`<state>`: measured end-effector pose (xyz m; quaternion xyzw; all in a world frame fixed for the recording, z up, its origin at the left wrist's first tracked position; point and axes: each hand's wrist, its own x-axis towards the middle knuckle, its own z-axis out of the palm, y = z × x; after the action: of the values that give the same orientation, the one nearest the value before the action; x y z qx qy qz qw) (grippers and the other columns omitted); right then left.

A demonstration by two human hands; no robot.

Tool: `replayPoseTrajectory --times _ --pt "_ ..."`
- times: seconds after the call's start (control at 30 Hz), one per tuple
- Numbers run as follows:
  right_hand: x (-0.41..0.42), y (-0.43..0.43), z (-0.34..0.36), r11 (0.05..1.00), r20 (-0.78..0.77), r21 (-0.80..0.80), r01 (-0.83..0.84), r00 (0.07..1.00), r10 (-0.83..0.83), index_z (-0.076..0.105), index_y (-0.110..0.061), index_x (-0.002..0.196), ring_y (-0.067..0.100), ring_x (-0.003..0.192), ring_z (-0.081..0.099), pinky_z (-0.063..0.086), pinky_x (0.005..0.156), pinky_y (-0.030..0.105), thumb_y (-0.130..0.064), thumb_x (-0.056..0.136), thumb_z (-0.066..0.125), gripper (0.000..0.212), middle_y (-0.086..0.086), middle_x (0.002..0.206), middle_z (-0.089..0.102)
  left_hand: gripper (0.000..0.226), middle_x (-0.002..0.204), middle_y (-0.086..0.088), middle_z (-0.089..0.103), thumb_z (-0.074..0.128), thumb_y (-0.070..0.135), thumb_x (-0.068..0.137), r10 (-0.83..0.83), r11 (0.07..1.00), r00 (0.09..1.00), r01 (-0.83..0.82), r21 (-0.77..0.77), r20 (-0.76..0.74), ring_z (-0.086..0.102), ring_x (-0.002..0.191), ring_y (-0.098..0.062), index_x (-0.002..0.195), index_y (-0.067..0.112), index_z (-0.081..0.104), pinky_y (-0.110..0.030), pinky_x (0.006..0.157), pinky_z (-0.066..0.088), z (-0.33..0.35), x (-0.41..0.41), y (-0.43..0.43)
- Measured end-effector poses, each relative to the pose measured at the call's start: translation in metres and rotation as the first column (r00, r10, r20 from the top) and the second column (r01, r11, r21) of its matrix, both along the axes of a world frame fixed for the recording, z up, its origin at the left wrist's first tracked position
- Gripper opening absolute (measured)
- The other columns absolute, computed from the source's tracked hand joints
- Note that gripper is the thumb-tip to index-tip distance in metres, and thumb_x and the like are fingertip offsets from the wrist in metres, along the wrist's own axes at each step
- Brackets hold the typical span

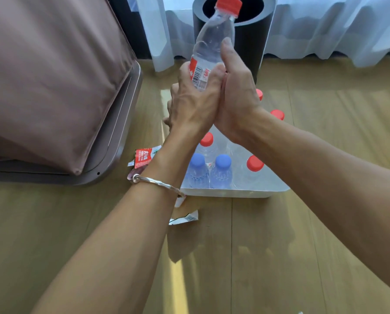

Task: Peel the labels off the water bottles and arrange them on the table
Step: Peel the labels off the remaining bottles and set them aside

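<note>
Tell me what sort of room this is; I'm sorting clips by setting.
Probably a bedroom or hotel room: a bed corner with brownish bedding at left, sheer curtains reaching the wooden floor, and a dark round bin by them. Bottles stand in a tray on the floor.

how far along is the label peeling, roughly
Partway. Done: torn labels lie on the floor, and several bottles in the white tray look bare. In hand: both the left hand and right hand grip a red-capped bottle still wearing its label. Left: peeling it; no bottles are visibly arranged on a table.
</note>
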<state>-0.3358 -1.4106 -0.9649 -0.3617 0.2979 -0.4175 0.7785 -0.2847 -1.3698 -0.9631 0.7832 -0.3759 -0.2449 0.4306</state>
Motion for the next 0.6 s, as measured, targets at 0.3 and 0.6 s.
replayPoseTrajectory --times 0.3,0.6 --pt "0.008 0.005 -0.008 0.998 -0.109 0.045 0.035 0.994 -0.03 0.043 -0.004 0.138 0.036 0.094 0.068 0.05 0.097 0.058 -0.062 0.059 0.067 0.102 0.02 0.106 0.062 0.059 0.113 0.003 0.041 0.036 0.057 0.087 0.018 1.0 0.999 -0.018 0.001 0.029 0.047 0.121 -0.028 0.138 0.03 0.04 -0.048 0.108 0.035 -0.003 -0.004 0.002" --pt "0.007 0.015 -0.008 0.997 -0.314 -0.067 0.042 0.947 -0.061 0.047 -0.01 0.123 0.029 0.107 0.066 0.053 0.095 0.054 -0.054 0.091 0.055 0.055 0.016 0.118 0.064 0.042 0.097 0.0 0.061 0.032 0.049 0.072 0.127 0.989 0.98 -0.136 -0.052 -0.156 0.06 0.094 -0.023 0.097 0.02 0.05 -0.042 0.086 0.049 -0.004 0.006 0.003"
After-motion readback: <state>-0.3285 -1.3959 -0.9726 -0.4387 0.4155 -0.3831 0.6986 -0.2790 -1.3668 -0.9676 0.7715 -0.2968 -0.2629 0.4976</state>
